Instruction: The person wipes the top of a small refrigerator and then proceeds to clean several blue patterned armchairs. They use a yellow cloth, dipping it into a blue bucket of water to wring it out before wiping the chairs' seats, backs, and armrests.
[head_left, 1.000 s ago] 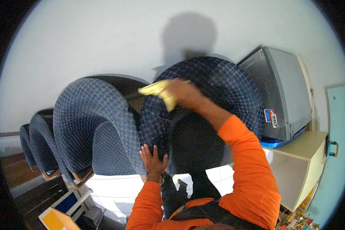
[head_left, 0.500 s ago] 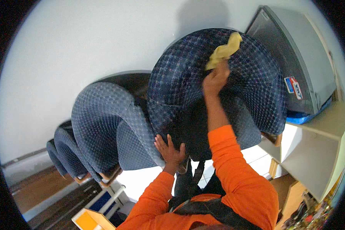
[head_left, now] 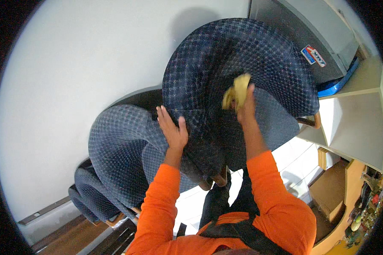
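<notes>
A dark blue patterned armchair (head_left: 195, 63) with a rounded back stands in front of me against the white wall. In my right hand (head_left: 247, 106) is a yellow cloth (head_left: 238, 91), bunched in the fingers low on the inner side of the chair's back, just above the seat (head_left: 270, 119). My left hand (head_left: 173, 129) lies on the left side of this armchair, fingers stretched out and holding nothing. Close beside that hand is a second armchair (head_left: 119, 140) in the same fabric, greyer in the light.
Further armchairs (head_left: 93, 191) continue the row at the left. A grey boxy appliance (head_left: 293, 38) with stickers sits at the back right on a blue tray (head_left: 340, 83), atop a pale shelf unit (head_left: 357, 123). A brown cardboard box (head_left: 330, 187) is at the lower right.
My right hand has brought the cloth down from the top of the backrest toward the seat. My left hand has moved up and forward along the chair's side. The view has shifted too.
</notes>
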Motion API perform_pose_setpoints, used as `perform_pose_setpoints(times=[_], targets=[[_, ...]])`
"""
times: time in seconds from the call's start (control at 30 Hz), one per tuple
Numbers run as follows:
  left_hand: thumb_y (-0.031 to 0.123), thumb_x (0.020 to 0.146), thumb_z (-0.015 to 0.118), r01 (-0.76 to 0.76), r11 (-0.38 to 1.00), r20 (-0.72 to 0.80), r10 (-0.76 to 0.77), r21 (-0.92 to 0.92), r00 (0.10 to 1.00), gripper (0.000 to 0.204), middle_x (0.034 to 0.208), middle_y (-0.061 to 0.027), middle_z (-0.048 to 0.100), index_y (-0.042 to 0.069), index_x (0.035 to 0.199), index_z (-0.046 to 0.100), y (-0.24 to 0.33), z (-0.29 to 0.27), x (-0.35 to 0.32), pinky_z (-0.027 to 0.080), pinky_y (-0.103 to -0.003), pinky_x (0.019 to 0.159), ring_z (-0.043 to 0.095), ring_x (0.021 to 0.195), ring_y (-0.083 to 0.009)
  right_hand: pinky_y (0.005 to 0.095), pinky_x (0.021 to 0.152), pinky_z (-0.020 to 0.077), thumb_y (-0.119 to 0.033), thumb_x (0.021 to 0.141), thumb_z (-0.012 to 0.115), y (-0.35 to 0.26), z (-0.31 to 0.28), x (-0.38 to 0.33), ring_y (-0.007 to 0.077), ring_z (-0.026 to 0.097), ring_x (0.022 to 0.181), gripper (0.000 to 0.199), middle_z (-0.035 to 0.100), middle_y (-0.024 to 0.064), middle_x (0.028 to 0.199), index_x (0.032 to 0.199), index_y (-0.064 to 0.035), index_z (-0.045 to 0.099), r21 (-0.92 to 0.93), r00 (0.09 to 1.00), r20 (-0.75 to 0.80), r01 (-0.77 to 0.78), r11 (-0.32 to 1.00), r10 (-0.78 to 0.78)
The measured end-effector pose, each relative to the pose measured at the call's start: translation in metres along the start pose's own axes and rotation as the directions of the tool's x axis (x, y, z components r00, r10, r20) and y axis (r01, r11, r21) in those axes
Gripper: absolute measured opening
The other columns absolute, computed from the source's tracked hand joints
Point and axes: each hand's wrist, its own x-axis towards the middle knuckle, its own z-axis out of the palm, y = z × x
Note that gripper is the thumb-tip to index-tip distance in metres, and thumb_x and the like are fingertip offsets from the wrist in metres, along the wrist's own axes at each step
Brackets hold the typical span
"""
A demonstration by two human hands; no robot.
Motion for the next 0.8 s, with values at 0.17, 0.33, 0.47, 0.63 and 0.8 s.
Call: perform_pose_setpoints(times=[0.17, 0.33, 0.47, 0.63, 0.8], targets=[[0.041, 0.093, 0.051, 0.083, 0.986, -0.033, -0.079, 0.147, 0.996, 0.071, 0.148, -0.0312, 0.027, -0.004, 0.144, 0.03, 0.001, 0.023, 0.024, 0.025, -0.052, 0.11, 0.032, 0.133, -0.0479, 0.0414, 0.091, 0.0483, -0.03, 0.089, 0.067, -0.01, 0.114, 0.082, 0.0351, 0.061, 0.103, 0.055, 0.061, 0.0194, 0.115, 0.13, -0.0011, 0.045, -0.631, 0.546, -0.11, 0.607, 0.483, -0.831], [0.043, 0.093, 0.051, 0.081, 0.976, -0.036, -0.075, 0.202, 0.997, 0.071, 0.146, -0.0327, 0.03, -0.005, 0.142, 0.033, 0.009, 0.022, 0.029, 0.029, -0.051, 0.108, 0.035, 0.131, -0.0485, 0.0543, 0.071, 0.0499, -0.032, 0.091, 0.057, 0.071, 0.05, -0.022, 0.0477, 0.062, 0.082, 0.051, 0.065, 0.0262, 0.091, 0.134, -0.0063, 0.045, -0.92, 0.95, 0.294, 0.311, 0.24, -0.105], [0.046, 0.093, 0.05, 0.09, 0.971, -0.031, -0.085, 0.223, 0.996, 0.073, 0.145, -0.0336, 0.031, -0.006, 0.142, 0.033, 0.013, 0.018, 0.03, 0.03, -0.051, 0.108, 0.036, 0.13, -0.0492, 0.0467, 0.088, 0.0483, -0.032, 0.093, 0.057, 0.069, -0.052, -0.056, 0.0413, 0.062, 0.099, 0.042, 0.065, 0.0221, 0.109, 0.124, -0.0051, 0.056, -0.904, 0.86, 0.128, -0.104, 0.414, 0.495], [0.046, 0.093, 0.051, 0.087, 0.971, -0.024, -0.084, 0.222, 0.996, 0.074, 0.145, -0.0334, 0.031, -0.006, 0.142, 0.033, 0.008, 0.02, 0.027, 0.03, -0.051, 0.108, 0.036, 0.13, -0.0489, 0.0454, 0.114, 0.0242, -0.013, 0.096, 0.05, -0.028, -0.014, 0.052, 0.0423, 0.033, 0.136, 0.052, 0.033, 0.0276, 0.147, 0.142, 0.0044, 0.033, -0.744, 0.685, 0.109, 0.536, 0.398, -0.72], [0.045, 0.092, 0.051, 0.076, 0.971, -0.027, -0.071, 0.226, 0.997, 0.074, 0.146, -0.0331, 0.03, -0.006, 0.142, 0.033, 0.004, 0.02, 0.026, 0.03, -0.05, 0.108, 0.036, 0.13, -0.0486, 0.0431, 0.116, 0.0194, -0.001, 0.09, 0.046, -0.025, 0.137, 0.06, 0.041, 0.027, 0.14, 0.06, 0.027, 0.0304, 0.149, 0.145, 0.0089, 0.024, -0.723, 0.586, 0.152, 0.615, 0.315, -0.796]])
